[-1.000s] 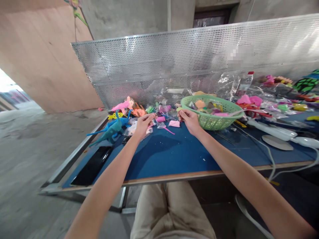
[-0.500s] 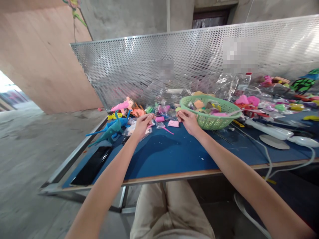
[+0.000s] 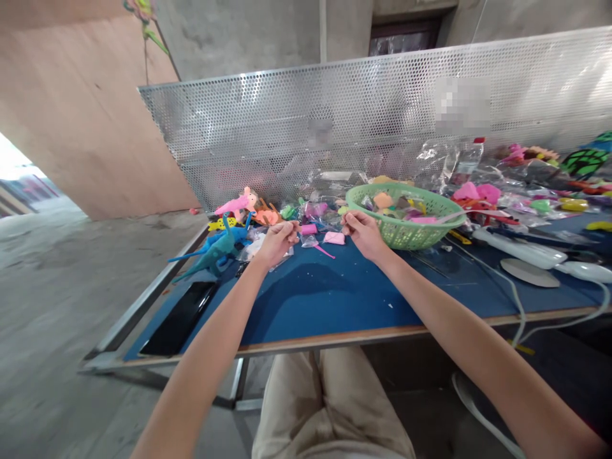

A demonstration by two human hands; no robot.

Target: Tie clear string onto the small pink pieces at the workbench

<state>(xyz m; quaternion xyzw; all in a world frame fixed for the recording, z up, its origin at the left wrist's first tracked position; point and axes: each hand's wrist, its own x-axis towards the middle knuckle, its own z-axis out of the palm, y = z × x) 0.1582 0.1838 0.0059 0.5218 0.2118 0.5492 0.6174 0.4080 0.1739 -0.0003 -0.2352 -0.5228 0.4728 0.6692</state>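
The person's left hand (image 3: 280,243) and right hand (image 3: 362,232) are raised over the far part of a blue table (image 3: 310,303), apart from each other. On each, thumb and fingers are pinched together, the other fingers curled in; whether either grips something thin cannot be told. Between the hands on the table lie a pink roll (image 3: 308,229), nearer the left hand, and a pink block (image 3: 334,238), nearer the right. A thin pink strip (image 3: 326,252) lies just to the near side of them. A green basket (image 3: 406,237) holding coloured pieces stands just right of the right hand. Left of the left hand are a teal dinosaur toy (image 3: 215,253) and, near the table's left edge, a black phone (image 3: 179,319). A perforated metal screen (image 3: 287,102) stands along the far side.
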